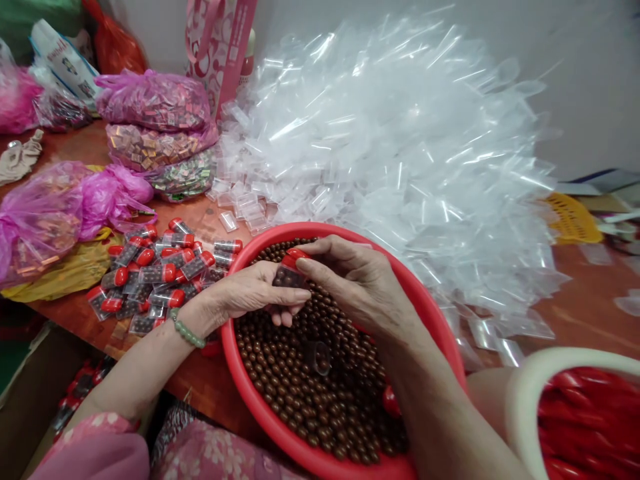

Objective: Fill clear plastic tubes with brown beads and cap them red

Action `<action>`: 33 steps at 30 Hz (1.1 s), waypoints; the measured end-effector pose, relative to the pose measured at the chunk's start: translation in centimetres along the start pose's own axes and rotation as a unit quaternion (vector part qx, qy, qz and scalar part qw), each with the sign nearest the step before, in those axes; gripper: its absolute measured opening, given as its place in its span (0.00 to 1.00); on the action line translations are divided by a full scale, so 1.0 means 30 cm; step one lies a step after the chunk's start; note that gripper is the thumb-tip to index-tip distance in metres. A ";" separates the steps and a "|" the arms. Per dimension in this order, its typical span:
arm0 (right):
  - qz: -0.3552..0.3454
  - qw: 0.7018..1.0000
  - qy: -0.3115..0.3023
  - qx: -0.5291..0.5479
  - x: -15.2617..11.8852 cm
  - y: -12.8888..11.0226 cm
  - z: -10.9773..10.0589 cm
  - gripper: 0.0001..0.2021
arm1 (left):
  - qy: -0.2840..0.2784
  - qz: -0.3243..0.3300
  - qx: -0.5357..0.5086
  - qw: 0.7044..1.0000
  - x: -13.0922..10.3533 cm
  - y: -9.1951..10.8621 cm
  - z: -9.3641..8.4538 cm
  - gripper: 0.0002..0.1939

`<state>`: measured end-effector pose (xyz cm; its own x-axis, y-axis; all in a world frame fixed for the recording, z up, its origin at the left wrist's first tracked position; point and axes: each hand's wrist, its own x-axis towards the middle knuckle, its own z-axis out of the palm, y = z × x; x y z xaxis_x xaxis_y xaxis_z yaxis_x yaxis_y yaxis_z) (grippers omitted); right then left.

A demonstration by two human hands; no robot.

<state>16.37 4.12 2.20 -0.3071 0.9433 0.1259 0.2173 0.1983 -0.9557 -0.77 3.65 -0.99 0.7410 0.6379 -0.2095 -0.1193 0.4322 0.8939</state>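
Note:
Over a red basin (231,363) of small brown balls (285,393), my left hand (253,293) grips a small clear container (289,277) with brown balls inside. My right hand (353,277) pinches the red cap (297,254) at the container's top between thumb and fingers. Whether the cap is fully seated I cannot tell. A clear empty container (319,358) lies on the balls below my hands. Close to my right forearm a loose red cap (391,401) rests in the basin, partly hidden.
Left of the basin lie several filled, red-capped containers (160,273). A large heap of clear containers (400,147) fills the back. A cream bucket (523,393) of red caps (590,420) stands at right. Pink plastic bags (155,100) are stacked at back left. A cardboard box (30,393) sits below the table edge.

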 end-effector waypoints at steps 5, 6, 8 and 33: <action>0.006 1.000 -0.023 0.001 0.007 -0.008 -0.004 0.06 | 0.018 -0.009 0.022 1.000 -0.004 0.011 0.008 0.22; 0.001 1.000 -0.023 -0.007 0.007 -0.010 -0.003 0.06 | 0.022 -0.009 0.016 1.000 -0.005 0.014 0.010 0.23; -0.012 0.999 -0.020 -0.033 0.007 -0.011 -0.002 0.06 | 0.025 -0.012 -0.008 1.000 -0.004 0.018 0.012 0.24; -0.245 0.873 0.037 -0.420 -0.021 0.031 0.083 0.34 | 0.066 0.033 -0.184 0.980 0.019 -0.002 -0.014 0.30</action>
<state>14.45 3.03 0.58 -0.5008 0.6986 0.5111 0.6891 0.6791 -0.2530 -0.61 4.25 -1.32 0.6342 0.7390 -0.2271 -0.4120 0.5716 0.7096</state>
